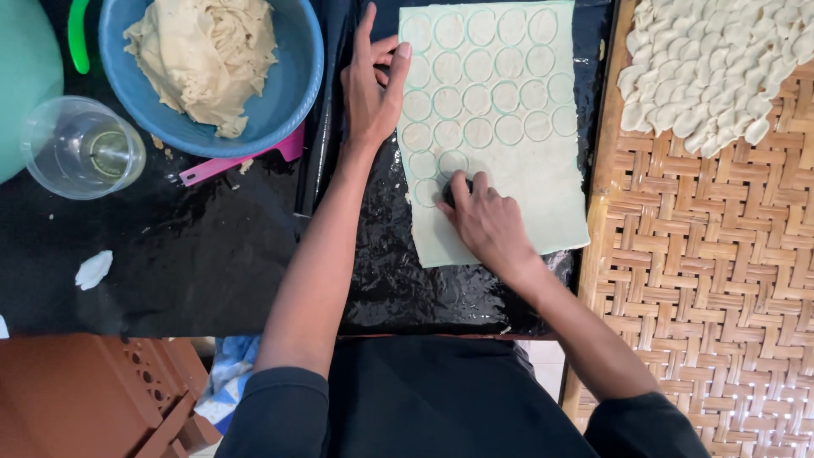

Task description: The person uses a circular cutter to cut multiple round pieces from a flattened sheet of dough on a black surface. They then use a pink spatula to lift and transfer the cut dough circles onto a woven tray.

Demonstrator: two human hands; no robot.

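Right hand [487,222] is gripping a small dark round cutter [449,192], pressing it into the dough sheet [526,182] | left hand [373,85] is lying spread flat at the sheet's 10 o'clock edge | blue bowl [292,102] of dough scraps is sitting at 9 o'clock.

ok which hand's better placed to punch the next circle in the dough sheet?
Right. The right hand already grips the small round cutter, pressed on the dough sheet beside uncut area. The left hand lies flat, steadying the sheet's left edge.

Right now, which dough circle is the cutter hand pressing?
The newest one at the bottom left of the dough sheet, under the right hand; the other circles lie uncovered.
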